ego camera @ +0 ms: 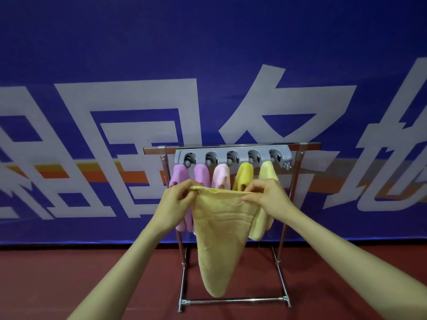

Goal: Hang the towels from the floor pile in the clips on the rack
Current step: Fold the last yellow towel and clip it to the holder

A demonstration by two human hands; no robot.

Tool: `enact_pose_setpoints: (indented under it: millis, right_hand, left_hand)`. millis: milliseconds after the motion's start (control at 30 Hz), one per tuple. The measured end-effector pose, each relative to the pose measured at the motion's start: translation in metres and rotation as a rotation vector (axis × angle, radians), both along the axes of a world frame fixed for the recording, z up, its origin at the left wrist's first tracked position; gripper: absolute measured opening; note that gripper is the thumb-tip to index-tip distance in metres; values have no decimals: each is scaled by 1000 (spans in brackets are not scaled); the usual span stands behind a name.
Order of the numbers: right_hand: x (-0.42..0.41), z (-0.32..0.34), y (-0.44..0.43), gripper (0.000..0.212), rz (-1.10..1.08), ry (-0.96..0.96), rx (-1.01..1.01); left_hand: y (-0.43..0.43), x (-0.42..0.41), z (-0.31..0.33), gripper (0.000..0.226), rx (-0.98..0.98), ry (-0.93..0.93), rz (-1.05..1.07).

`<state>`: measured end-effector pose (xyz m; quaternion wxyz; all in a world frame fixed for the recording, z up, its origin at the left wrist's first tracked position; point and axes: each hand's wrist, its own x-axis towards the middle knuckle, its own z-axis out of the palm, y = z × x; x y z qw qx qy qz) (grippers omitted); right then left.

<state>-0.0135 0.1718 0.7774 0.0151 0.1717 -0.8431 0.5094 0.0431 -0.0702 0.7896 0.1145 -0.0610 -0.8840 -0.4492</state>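
A pale yellow towel (219,239) hangs in a long, tapering fold, faintly ribbed near its top. The left hand (175,202) and right hand (265,195) each pinch its upper edge, fingers clamped on the cloth, in front of the rack (233,148).

Held towel (219,239) pale yellow. Hung towels, left to right: two purple (178,179), pink (220,177), yellow (245,176), pale yellow (268,176). Clip bar (233,153) grey. Floor (69,273) dark red. Banner (208,65) blue, white characters, orange stripe.

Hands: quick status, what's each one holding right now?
Left hand: closed, pinching the top edge of the yellow towel.
Right hand: closed, pinching the same edge at its other end.
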Motion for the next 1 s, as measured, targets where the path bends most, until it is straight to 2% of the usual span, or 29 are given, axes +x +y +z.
enact_pose_setpoints:
  millis: [167,233,333,467,733,867,1000]
  right_hand:
    - [1,9,3,20,247,-30,18]
    - [3,15,3,25,360,-24,95]
    - [4,22,2,43,448,-40,267]
    - [0,18,0,40,432,-114,298]
    - [-1,18,3,51,424,-244,235]
    - [2,15,6,50,496,-191,272]
    - [7,11,8,43,471,-158,253]
  left_hand:
    - [-2,-4,-1,28,25,12,51]
    - [0,-6,-4,26,33,5,72]
    - [-1,-8,-8,22,126,-54,81]
    - [2,-4,-10,18,247,-115,76]
    - [8,4,-8,20,246,-116,27]
    - [11,6,-4,19,217,-94,14]
    - [14,8,-1,16,199,-86,5]
